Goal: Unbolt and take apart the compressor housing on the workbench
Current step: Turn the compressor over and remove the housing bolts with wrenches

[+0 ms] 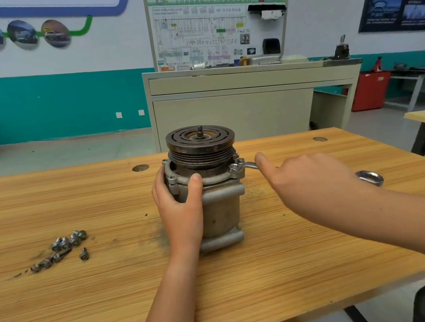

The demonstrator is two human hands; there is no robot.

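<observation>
Bolts [60, 249] loose at 9 o'clock of compressor [222, 209] | left hand [180, 208] clamps upright compressor, mid workbench [89, 307] | wrench [247, 166] seated at its 3 o'clock | right hand [313, 180] seemingly wrapped round wrench | risk: wrench slips, compressor tips.

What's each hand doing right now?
Left hand: gripping the compressor housing.
Right hand: holding the wrench.

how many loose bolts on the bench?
8 loose bolts left of the compressor: four clustered, three lined up nearer the camera, one apart beside them. Overlap may hide another.
</observation>
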